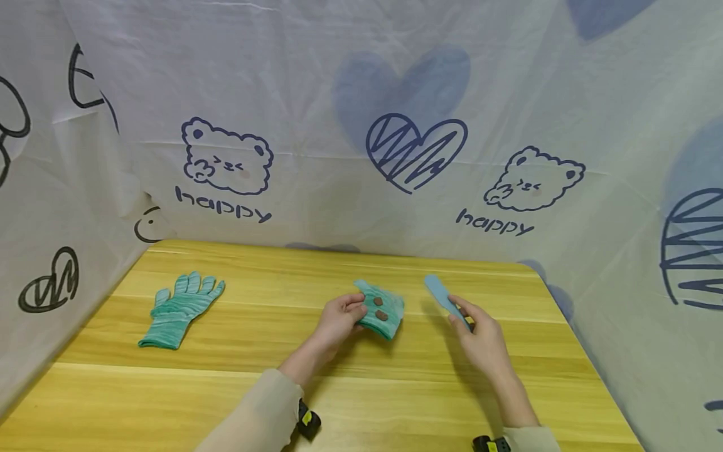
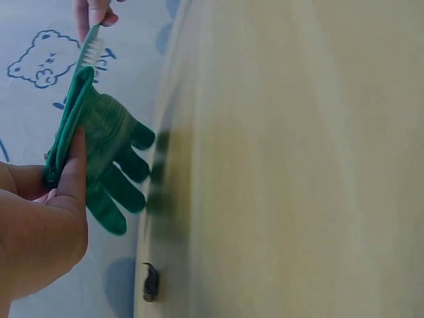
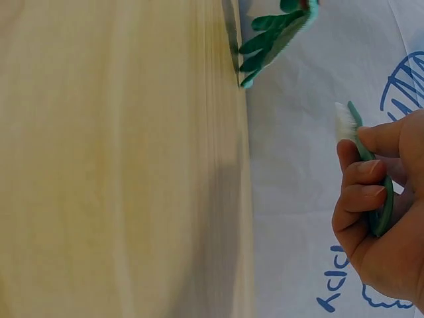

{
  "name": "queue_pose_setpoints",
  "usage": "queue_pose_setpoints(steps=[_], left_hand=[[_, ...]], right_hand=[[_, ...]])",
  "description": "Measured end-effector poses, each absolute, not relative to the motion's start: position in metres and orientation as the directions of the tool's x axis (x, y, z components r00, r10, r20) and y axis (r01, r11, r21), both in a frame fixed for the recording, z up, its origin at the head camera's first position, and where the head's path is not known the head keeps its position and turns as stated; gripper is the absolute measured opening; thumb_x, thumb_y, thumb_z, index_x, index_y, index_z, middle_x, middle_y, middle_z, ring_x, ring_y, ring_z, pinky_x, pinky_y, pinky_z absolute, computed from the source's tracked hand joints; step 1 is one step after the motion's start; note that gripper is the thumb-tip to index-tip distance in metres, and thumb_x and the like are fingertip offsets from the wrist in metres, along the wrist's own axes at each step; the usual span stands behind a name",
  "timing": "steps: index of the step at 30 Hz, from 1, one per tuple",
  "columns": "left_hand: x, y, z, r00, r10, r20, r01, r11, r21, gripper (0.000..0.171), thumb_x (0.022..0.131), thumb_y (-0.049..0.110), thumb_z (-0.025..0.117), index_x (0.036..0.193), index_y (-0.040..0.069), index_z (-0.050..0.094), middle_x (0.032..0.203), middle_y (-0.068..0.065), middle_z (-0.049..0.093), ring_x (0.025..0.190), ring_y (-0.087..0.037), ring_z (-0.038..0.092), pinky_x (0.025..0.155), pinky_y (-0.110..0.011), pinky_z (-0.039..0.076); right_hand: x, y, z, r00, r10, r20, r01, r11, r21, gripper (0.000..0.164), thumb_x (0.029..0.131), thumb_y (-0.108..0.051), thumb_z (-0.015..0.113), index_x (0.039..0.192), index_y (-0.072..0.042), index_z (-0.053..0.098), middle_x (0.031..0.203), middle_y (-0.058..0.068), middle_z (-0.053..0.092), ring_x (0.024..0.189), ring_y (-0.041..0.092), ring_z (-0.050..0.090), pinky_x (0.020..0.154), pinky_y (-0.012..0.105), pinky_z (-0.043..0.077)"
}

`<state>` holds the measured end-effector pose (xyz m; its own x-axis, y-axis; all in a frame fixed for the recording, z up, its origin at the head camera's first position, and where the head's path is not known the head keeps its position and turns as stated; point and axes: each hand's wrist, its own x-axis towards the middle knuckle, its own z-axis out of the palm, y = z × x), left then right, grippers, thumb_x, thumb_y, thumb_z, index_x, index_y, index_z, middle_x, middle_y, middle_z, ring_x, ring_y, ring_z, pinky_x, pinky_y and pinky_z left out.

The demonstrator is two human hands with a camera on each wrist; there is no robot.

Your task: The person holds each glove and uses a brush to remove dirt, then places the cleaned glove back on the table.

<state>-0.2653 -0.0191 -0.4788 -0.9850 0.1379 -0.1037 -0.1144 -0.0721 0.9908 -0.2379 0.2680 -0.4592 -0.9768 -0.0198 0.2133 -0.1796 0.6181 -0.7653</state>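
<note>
My left hand (image 1: 341, 320) pinches a green knit glove (image 1: 390, 317) by its cuff, between thumb and fingers, above the table. Two brown spots show on the glove's upper side in the head view; its fingers hang downward in the left wrist view. Curled round the handle of a small blue-green brush (image 1: 437, 292) is my right hand (image 1: 482, 336). White bristles (image 3: 345, 122) show on the brush in the right wrist view. In the head view the brush is apart from the glove, to its right.
A second green glove (image 1: 183, 307) lies flat on the left of the wooden table (image 1: 254, 402), fingers toward the back. Behind the table hangs a pale cloth (image 1: 316, 207) with blue hearts and bear drawings. A small dark object (image 2: 151, 283) shows in the left wrist view.
</note>
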Motion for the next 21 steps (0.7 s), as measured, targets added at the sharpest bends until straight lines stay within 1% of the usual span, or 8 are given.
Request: queue_pose_setpoints(steps=[3,6,8,11,13,15,19,21], left_hand=[[-0.263,-0.019,-0.473,-0.989,0.117,-0.086,-0.099,-0.109,0.989,0.04,0.107,0.004,0.055,0.144,-0.01,0.052,0.136,-0.026,0.062,0.104,-0.015,0.064,0.086,-0.033,0.058],[-0.262,-0.019,-0.467,-0.993,0.095,-0.074,-0.086,-0.138,0.987,0.042,0.107,0.005,0.056,0.146,-0.01,0.05,0.14,-0.027,0.06,0.105,-0.014,0.064,0.086,-0.03,0.057],[-0.26,-0.021,-0.462,-0.995,0.077,-0.068,-0.079,-0.157,0.984,0.043,0.107,0.007,0.057,0.147,-0.009,0.05,0.14,-0.026,0.06,0.101,-0.011,0.064,0.084,-0.028,0.057],[-0.259,-0.025,-0.454,-0.997,0.048,-0.065,-0.074,-0.196,0.978,0.044,0.107,0.007,0.058,0.147,-0.008,0.05,0.138,-0.025,0.062,0.092,-0.006,0.063,0.077,-0.021,0.054],[-0.257,-0.027,-0.449,-0.997,0.039,-0.061,-0.069,-0.242,0.968,0.045,0.107,0.006,0.058,0.148,-0.008,0.049,0.14,-0.025,0.06,0.09,-0.004,0.063,0.072,-0.018,0.053],[-0.255,-0.03,-0.444,-0.998,0.039,-0.052,-0.061,-0.281,0.958,0.047,0.107,0.005,0.057,0.15,-0.008,0.046,0.144,-0.026,0.057,0.092,-0.004,0.064,0.07,-0.015,0.053],[-0.25,-0.035,-0.435,-0.999,0.036,-0.029,-0.04,-0.365,0.93,0.049,0.107,0.002,0.054,0.153,-0.01,0.04,0.149,-0.028,0.052,0.097,-0.004,0.067,0.075,-0.013,0.055],[-0.248,-0.038,-0.431,-1.0,0.024,-0.019,-0.028,-0.406,0.913,0.049,0.107,-0.001,0.053,0.153,-0.012,0.038,0.148,-0.029,0.052,0.095,-0.003,0.069,0.076,-0.013,0.056]], right_hand=[[-0.238,0.266,-0.46,-0.968,-0.011,0.25,-0.203,0.617,-0.76,0.041,0.104,-0.013,0.065,0.145,-0.013,0.061,0.11,0.015,0.065,0.057,0.011,0.046,0.049,0.023,0.041],[-0.237,0.261,-0.459,-0.955,-0.005,0.298,-0.238,0.614,-0.753,0.041,0.103,-0.011,0.066,0.144,-0.011,0.063,0.112,0.015,0.066,0.062,0.014,0.05,0.051,0.023,0.043],[-0.236,0.256,-0.457,-0.943,-0.008,0.333,-0.27,0.607,-0.747,0.04,0.103,-0.011,0.067,0.143,-0.011,0.063,0.111,0.015,0.067,0.064,0.014,0.052,0.052,0.023,0.045],[-0.234,0.248,-0.452,-0.918,-0.005,0.397,-0.323,0.592,-0.739,0.04,0.102,-0.01,0.068,0.142,-0.011,0.064,0.108,0.012,0.068,0.063,0.013,0.053,0.05,0.023,0.045],[-0.233,0.244,-0.449,-0.893,-0.008,0.449,-0.371,0.577,-0.728,0.039,0.102,-0.01,0.069,0.141,-0.011,0.065,0.107,0.011,0.069,0.063,0.012,0.053,0.05,0.023,0.045],[-0.231,0.238,-0.445,-0.866,-0.009,0.499,-0.417,0.563,-0.713,0.04,0.101,-0.008,0.07,0.14,-0.011,0.066,0.106,0.01,0.069,0.063,0.011,0.053,0.05,0.023,0.046],[-0.227,0.225,-0.437,-0.8,-0.029,0.599,-0.517,0.54,-0.664,0.04,0.098,-0.005,0.072,0.137,-0.01,0.068,0.106,0.009,0.07,0.065,0.012,0.053,0.052,0.021,0.047],[-0.226,0.217,-0.431,-0.772,-0.046,0.635,-0.56,0.524,-0.642,0.04,0.097,-0.002,0.072,0.136,-0.01,0.069,0.105,0.009,0.07,0.067,0.012,0.053,0.053,0.019,0.046]])
